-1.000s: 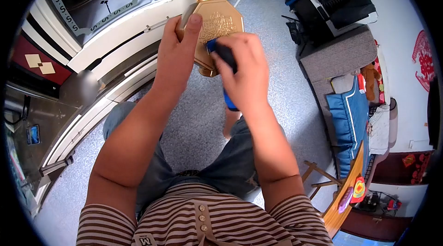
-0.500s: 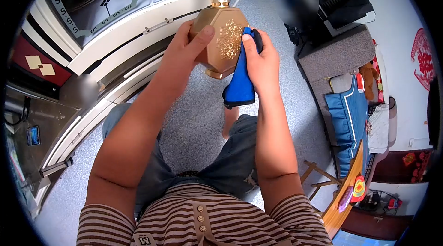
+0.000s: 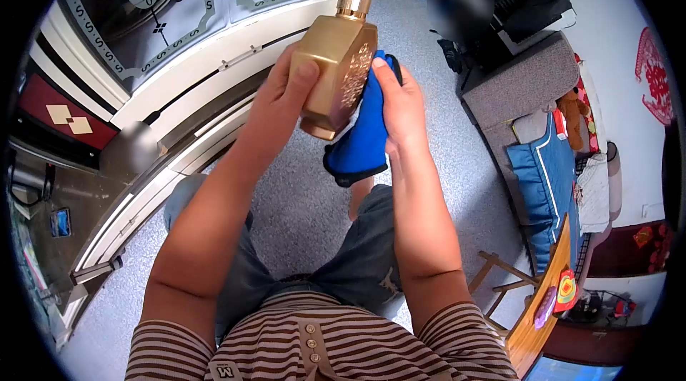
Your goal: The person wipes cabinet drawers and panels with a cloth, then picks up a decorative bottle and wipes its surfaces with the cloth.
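A gold, angular bottle (image 3: 325,70) with raised ornament on one face is held up in front of me, neck pointing away. Its gold stopper carries a teal inset, partly cut off by the top of the view. My left hand (image 3: 286,92) grips the bottle's left side, thumb across the flat side face. A blue cloth with black edging (image 3: 364,138) hangs from my right hand (image 3: 401,106), which is closed on it with the thumb on top. The cloth lies against the bottle's right side. The fingers behind the bottle and cloth are hidden.
A white-framed glass cabinet (image 3: 236,59) curves along the left. On the right stand a grey sofa (image 3: 529,84) with a blue cushion (image 3: 536,167) and a wooden table (image 3: 536,317). Speckled floor (image 3: 300,202) lies below my hands.
The bottle has turned, so its ornamented face now points right and a plain side shows. Both hands have come slightly nearer to me, and the cloth's lower end has swung left.
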A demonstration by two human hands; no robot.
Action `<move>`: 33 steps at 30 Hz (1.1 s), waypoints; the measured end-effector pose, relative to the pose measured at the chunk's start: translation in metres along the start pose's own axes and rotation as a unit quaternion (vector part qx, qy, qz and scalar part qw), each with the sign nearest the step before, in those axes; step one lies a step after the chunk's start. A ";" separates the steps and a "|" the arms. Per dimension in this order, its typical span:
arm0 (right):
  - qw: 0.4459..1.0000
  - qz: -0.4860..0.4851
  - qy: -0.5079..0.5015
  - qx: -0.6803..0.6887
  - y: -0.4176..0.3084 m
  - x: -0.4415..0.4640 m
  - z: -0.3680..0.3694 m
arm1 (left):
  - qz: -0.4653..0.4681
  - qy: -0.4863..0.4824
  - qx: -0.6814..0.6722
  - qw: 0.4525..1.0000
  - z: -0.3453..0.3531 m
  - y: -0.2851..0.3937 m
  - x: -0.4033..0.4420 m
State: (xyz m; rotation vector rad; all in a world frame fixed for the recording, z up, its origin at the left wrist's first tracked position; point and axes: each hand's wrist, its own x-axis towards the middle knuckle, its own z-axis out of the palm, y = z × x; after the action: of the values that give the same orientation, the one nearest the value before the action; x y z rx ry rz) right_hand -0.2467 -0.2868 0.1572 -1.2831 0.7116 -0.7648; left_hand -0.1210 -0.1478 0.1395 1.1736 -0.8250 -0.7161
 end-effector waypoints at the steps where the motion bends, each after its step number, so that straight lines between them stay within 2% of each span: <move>1: 1.000 -0.001 -0.001 0.000 0.002 -0.001 0.002 | -0.014 0.013 -0.075 0.997 0.004 -0.007 0.000; 2: 1.000 0.004 -0.001 0.002 0.004 -0.001 0.004 | -0.027 0.027 -0.150 0.988 0.008 -0.010 -0.001; 3: 1.000 0.010 -0.001 0.005 0.007 0.000 0.006 | -0.027 0.028 -0.149 0.988 0.012 -0.006 -0.002; 5: 1.000 -0.009 -0.001 0.001 0.011 0.002 0.006 | -0.111 0.002 -0.291 0.950 0.017 0.007 -0.005; 7: 0.996 -0.041 -0.001 -0.081 0.004 -0.001 0.007 | -0.113 -0.011 -0.299 0.947 0.012 0.008 -0.001; 8: 0.996 -0.041 -0.003 -0.081 0.007 0.000 0.008 | -0.115 -0.025 -0.307 0.944 0.009 0.008 0.001; 10: 0.981 -0.131 0.005 -0.142 0.014 0.002 0.007 | -0.120 -0.027 -0.307 0.944 0.003 0.012 0.003; 14: 0.971 -0.113 0.019 -0.211 0.015 0.002 0.002 | -0.120 -0.049 -0.303 0.944 -0.003 0.007 0.007; 16: 0.939 -0.186 0.038 -0.285 0.013 0.002 0.003 | -0.124 -0.039 -0.293 0.947 0.000 0.004 0.006; 18: 0.936 -0.200 0.037 -0.286 0.014 0.000 0.005 | -0.128 -0.029 -0.282 0.950 0.004 -0.004 0.007; 20: 0.933 -0.214 0.036 -0.287 0.017 0.000 0.008 | -0.145 -0.012 -0.379 0.914 0.008 -0.012 0.012; 21: 0.968 -0.168 0.019 -0.186 0.020 0.001 0.009 | -0.145 -0.012 -0.379 0.914 0.008 -0.012 0.014; 22: 0.989 -0.119 0.002 -0.082 0.022 0.002 0.010 | -0.136 0.014 -0.299 0.944 0.008 -0.012 0.016; 23: 0.989 -0.119 0.003 -0.082 0.024 0.001 0.011 | -0.126 0.038 -0.218 0.967 0.008 -0.012 0.017; 24: 0.990 -0.124 -0.007 -0.059 0.023 -0.001 0.011 | -0.125 0.037 -0.217 0.967 0.007 -0.014 0.018; 26: 0.991 -0.128 -0.018 -0.037 0.020 -0.006 0.012 | -0.108 -0.032 -0.120 0.986 0.000 -0.020 0.016; 30: 0.992 -0.121 -0.017 0.005 0.006 -0.016 0.014 | -0.165 -0.080 -0.147 0.972 -0.004 -0.027 0.016; 32: 0.990 -0.141 0.003 0.010 0.001 -0.020 0.019 | -0.192 -0.064 -0.261 0.944 0.008 -0.018 0.010; 33: 0.990 -0.140 0.003 0.011 0.003 -0.019 0.019 | -0.193 -0.063 -0.260 0.944 0.011 -0.014 0.009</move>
State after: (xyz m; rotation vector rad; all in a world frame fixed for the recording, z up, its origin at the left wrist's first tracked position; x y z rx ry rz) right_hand -0.2414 -0.2604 0.1581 -1.3776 0.5322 -1.0011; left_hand -0.1262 -0.1640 0.1296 0.8140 -0.4621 -1.2578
